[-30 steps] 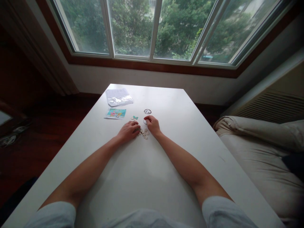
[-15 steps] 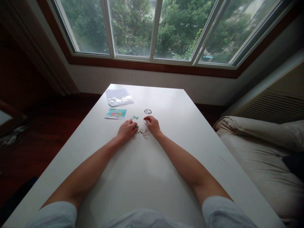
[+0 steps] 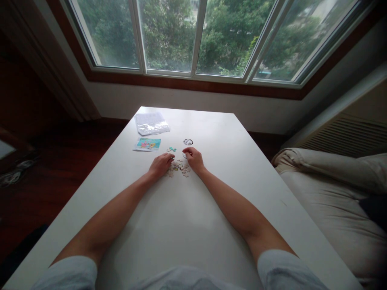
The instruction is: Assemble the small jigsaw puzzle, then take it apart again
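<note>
My left hand (image 3: pixel 161 164) is over the left side of a pile of small jigsaw pieces (image 3: pixel 182 169). Its fingertips are pinched together on what looks like one small piece, mostly hidden. To the right of the pile, my right hand (image 3: pixel 195 158) curls its fingers at the edge of a small pale round thing (image 3: pixel 184 155), largely covered by the hand. A few turquoise pieces (image 3: pixel 171 149), seemingly joined, lie just beyond the pile. Farther off is a flat round thing with a dark rim (image 3: pixel 188 142).
On the white table (image 3: pixel 187 225), a colourful picture card (image 3: pixel 148 144) lies left of the pieces, with a clear plastic bag (image 3: pixel 152 123) behind it. A beige sofa (image 3: pixel 329 189) stands to the right. Beyond the table is a window (image 3: pixel 169 40).
My left hand has drawn back slightly to the left, uncovering more pieces of the pile, which looks more spread out. My right hand has hardly moved.
</note>
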Demonstrator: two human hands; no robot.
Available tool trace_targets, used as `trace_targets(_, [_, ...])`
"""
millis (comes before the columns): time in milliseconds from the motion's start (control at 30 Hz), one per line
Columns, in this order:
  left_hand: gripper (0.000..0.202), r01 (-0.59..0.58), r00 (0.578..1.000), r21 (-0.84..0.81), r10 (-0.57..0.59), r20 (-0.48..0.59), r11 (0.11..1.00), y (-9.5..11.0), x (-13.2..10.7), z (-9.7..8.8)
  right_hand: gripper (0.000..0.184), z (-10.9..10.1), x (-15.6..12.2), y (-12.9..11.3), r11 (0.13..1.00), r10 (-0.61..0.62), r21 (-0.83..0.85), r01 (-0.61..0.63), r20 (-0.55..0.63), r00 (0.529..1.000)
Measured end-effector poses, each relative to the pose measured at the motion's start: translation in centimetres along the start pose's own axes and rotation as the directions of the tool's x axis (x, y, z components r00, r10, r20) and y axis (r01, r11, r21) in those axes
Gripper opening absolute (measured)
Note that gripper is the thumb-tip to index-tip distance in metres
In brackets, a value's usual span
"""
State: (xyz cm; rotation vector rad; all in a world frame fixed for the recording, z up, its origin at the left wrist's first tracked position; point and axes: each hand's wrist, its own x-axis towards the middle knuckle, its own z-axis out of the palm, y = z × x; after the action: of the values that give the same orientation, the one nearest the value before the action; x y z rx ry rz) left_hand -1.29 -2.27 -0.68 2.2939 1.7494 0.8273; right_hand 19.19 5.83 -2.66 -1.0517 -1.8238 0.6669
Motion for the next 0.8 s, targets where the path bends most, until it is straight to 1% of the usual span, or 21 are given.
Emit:
trace_targets(167, [0.03,-0.006,0.999,-0.067,0.002,-0.051,0.998,-0.26,0.13,0.16,0.023,-0.05,-0.02,-0.03,1.0,0.001,0.016,-0.001,0.012,1.0])
trace_targets(433, [0.027,0.003,0.995,-0.102,-0.014,-0.1,0.995,-0.05,0.07,-0.06,0.024,-0.02,-0.07,0.07,1.0,0.003,0.029,-0.003,0.023,1.0])
trace_targets(633, [0.027,0.031,0.996,-0.078,-0.037,-0.076,0.996,0.03,0.04,-0.05,0.024,0.1,-0.13,0.14,0.999,-0.005,0.044,0.003,0.03,1.0])
trace_targets(800, [0.029,0.057,0.997,-0.045,-0.059,-0.044,0.997,0.18,-0.01,-0.14,0.024,0.07,-0.21,-0.03,0.997,0.019,0.071,-0.022,0.055,0.998])
